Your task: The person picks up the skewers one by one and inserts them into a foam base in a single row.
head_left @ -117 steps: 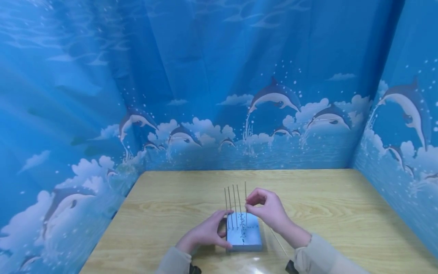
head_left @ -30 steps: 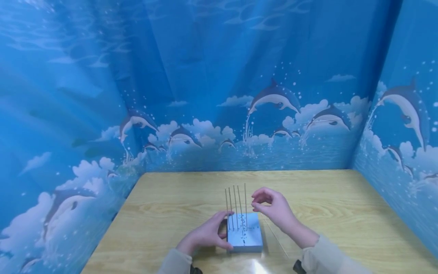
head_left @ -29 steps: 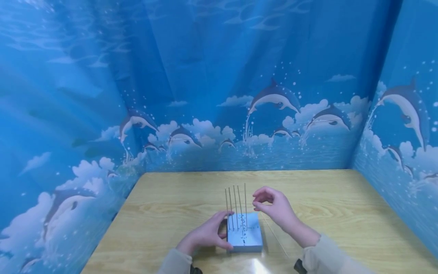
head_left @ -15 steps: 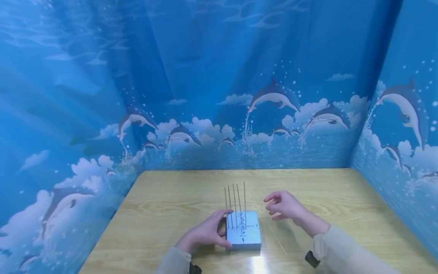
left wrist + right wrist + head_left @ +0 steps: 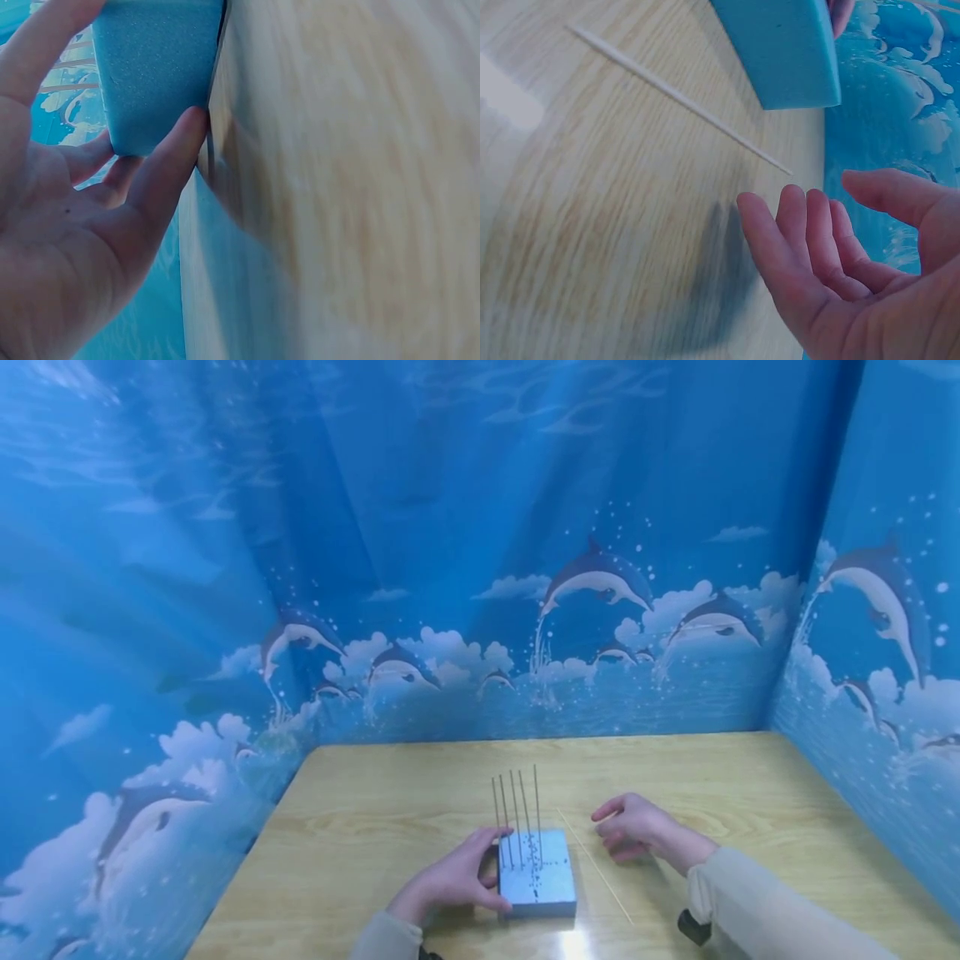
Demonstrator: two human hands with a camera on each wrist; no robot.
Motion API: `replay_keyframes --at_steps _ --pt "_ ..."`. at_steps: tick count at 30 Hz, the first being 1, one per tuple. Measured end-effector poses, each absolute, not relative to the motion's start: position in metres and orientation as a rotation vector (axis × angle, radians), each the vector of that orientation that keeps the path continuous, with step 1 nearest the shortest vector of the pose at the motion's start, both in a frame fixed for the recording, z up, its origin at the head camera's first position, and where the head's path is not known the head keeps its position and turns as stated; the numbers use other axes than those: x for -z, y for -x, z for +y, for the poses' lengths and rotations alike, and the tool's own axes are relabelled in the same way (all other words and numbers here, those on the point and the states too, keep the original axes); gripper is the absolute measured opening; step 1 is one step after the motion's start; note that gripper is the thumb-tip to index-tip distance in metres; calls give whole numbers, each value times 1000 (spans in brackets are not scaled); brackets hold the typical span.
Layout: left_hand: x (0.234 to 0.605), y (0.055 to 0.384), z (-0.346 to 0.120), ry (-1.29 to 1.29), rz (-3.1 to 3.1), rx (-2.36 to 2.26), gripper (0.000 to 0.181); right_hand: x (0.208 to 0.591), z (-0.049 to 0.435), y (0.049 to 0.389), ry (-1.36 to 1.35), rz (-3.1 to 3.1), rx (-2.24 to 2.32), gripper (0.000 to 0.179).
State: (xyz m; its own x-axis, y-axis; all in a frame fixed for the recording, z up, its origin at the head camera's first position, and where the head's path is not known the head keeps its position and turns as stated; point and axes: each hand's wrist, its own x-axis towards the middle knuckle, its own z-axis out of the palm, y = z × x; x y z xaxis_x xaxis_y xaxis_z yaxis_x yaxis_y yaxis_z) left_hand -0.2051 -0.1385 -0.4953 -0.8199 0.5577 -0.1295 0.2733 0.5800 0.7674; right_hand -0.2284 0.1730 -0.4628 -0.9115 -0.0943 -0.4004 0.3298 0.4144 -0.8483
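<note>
A light blue foam block [image 5: 555,881] with dark specks or holes on its top lies on the table. Several thin sticks [image 5: 536,806] stand upright in its left and middle part. My left hand [image 5: 456,878] grips the block's left side, thumb at the near corner and fingers at the far one; the left wrist view shows fingertips against the block [image 5: 161,71]. To the block's right lies a loose thin wooden stick [image 5: 600,872]. My right hand [image 5: 636,828] hovers right of that stick, fingers loosely bent and holding nothing. In the right wrist view the stick's end [image 5: 784,169] is near the fingertips.
The wood-grain table [image 5: 360,802] is bordered at the back and sides by a blue dolphin-print curtain [image 5: 450,568]. A black wrist strap [image 5: 693,928] shows at my right sleeve.
My right hand has let go of the rightmost upright stick and moved right, past the loose stick. That stick stays standing in the block. My left hand has kept its place.
</note>
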Motion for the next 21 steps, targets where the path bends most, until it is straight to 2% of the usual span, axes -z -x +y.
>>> replay_keyframes --at_steps 21 --pt "494 204 -137 -627 2454 -1118 109 469 160 233 -223 2459 1215 30"
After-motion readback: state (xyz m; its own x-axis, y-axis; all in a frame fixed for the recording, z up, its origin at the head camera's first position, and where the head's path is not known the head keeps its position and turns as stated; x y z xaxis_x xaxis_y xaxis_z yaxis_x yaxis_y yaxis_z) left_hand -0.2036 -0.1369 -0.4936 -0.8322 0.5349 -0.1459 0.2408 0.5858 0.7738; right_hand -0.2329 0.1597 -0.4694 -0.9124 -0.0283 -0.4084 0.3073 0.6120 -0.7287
